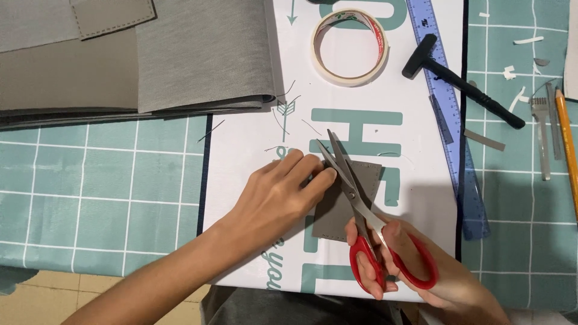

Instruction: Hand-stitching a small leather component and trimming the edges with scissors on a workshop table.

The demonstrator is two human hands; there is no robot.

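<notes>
A: Right hand (409,265), lower centre-right of frame, is closed through the loops of the red-handled steel scissors (361,216), blades parted and pointing up-left over the small grey square leather patch with stitch holes along its edges (352,198).

B: Left hand?

A: Left hand (283,192) lies mostly flat, fingers curled down and pressing the patch's left edge, gripping nothing. Patch lies centre frame on the white printed board with teal lettering (253,156).

B: Risk?

A: Fingertips of the left hand sit just beside the open blades, so closing them could nick a finger. Patch is pinned on one side only; it could pivot and the cut would go crooked. Can't tell whether the lower blade is under the leather or resting on it.

B: Surroundings?

A: Roll of cream masking tape with a red-printed core (351,47) top centre. Blue translucent plastic ruler (448,114) runs down the board's right edge, black T-headed mallet (460,81) lies across it. Metal pronged chisel (540,135) and orange pencil (567,144) far right. Folded grey fabric and leather sheets (132,54) upper left, on the teal gridded cutting mat (102,180). Loose thread ends lie above the left hand.

B: Anything blocking?

A: Nothing near the blades but the left fingers themselves.
</notes>
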